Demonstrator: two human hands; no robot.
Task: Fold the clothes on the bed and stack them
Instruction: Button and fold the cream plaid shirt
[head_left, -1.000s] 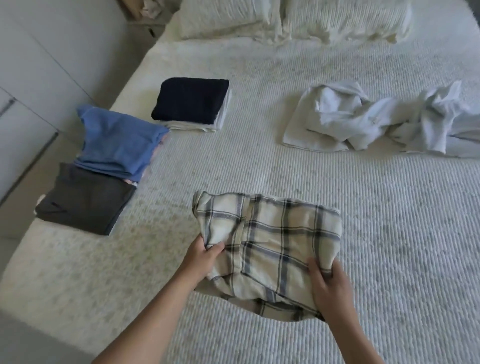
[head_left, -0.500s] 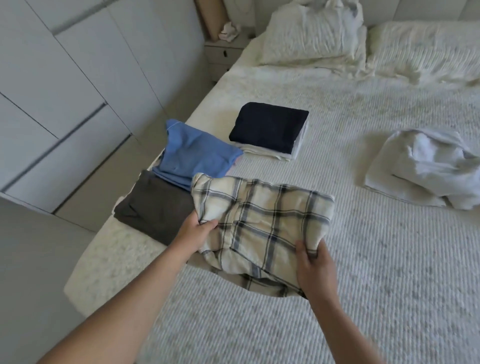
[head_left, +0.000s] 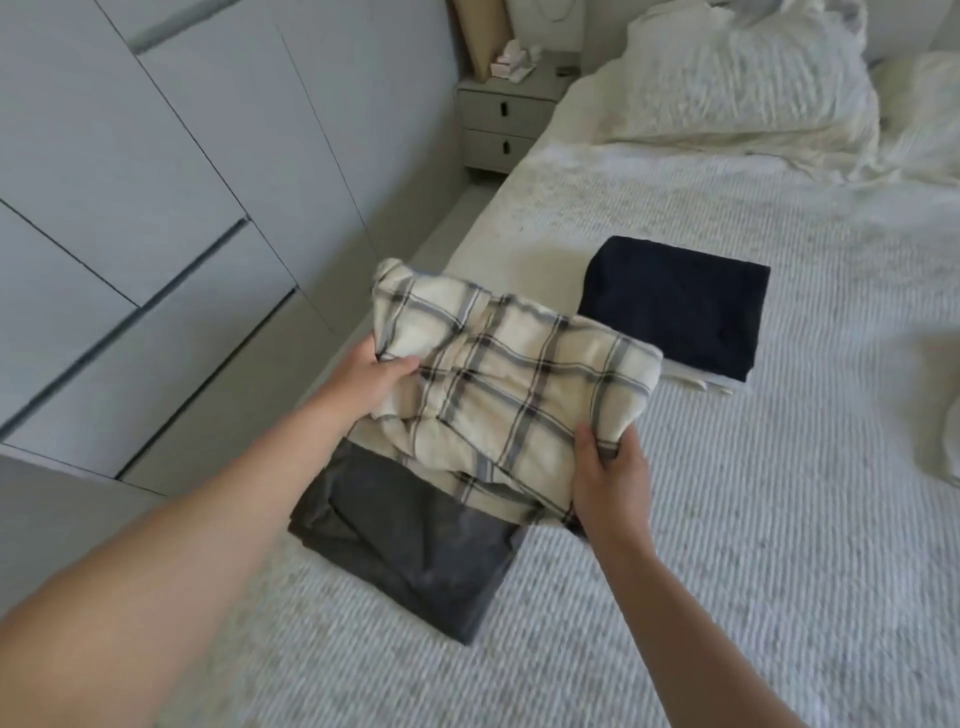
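my left hand (head_left: 371, 376) and right hand (head_left: 608, 467) pinch the folded plaid shirt (head_left: 519, 384); i'd lower it level, square over the grey garment (head_left: 410, 545).

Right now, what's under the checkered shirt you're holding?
The folded plaid shirt, held by the left hand and right hand, hangs over a folded dark grey garment on the bed. Whatever else lies beneath the shirt is covered.

Plaid garment (head_left: 514, 384), gripped by left hand (head_left: 371, 382) and right hand (head_left: 610, 475), carried leftward; now over the dark grey folded garment (head_left: 410, 551), blue one hidden beneath the fingers.
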